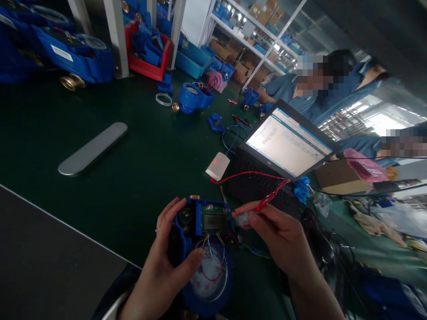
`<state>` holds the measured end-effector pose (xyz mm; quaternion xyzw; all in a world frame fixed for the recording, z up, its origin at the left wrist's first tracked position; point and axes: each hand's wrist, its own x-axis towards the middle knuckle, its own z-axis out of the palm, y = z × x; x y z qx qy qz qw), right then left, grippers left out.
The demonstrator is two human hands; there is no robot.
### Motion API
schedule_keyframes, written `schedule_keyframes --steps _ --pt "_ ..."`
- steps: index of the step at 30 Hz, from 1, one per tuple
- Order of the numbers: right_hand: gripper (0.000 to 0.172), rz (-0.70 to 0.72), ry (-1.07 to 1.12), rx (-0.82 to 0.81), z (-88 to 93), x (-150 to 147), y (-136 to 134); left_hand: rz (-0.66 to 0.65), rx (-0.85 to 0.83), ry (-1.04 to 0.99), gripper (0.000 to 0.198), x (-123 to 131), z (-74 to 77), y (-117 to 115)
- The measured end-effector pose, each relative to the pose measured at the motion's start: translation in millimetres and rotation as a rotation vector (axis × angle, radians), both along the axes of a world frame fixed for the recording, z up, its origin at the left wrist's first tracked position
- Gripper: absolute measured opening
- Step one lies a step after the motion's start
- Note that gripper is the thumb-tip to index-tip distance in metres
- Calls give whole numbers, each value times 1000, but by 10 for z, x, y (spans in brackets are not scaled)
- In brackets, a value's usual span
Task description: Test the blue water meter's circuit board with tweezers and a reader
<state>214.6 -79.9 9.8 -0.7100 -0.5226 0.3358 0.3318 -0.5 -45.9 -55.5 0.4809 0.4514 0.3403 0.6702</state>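
Note:
A blue water meter with its top open lies in front of me, showing a small circuit board with a display, loose thin wires and a round dial. My left hand grips its left side, thumb over the dial edge and fingers around the casing. My right hand pinches a whitish connector against the right edge of the board; whether it is plugged in I cannot tell. From that connector a red cable runs to a small white box with red lights.
An open laptop stands at the right behind the meter. A flat grey metal bar lies at left. Further back are another meter, a clear ring, a red bin and a blue bin. People work beyond the laptop.

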Motion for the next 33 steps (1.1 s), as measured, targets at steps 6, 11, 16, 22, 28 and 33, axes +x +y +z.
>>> schedule_keyframes --steps 6,11,16,22,28,33 --pt "17 111 -17 68 -59 70 2 -19 -38 -12 71 -13 -28 -15" --pt "18 125 -36 107 -78 88 -8 -12 -81 -5 70 -9 18 -20" --pt "18 126 -63 107 -85 71 -12 -16 -60 15 61 11 53 -9" --pt "17 152 -67 120 -116 65 -10 -34 -57 11 60 14 61 -5" --pt "16 156 -57 123 -126 58 -20 -14 -49 13 61 20 66 -7" --pt "15 143 -87 108 -120 55 -31 -2 -54 33 59 17 65 -11"
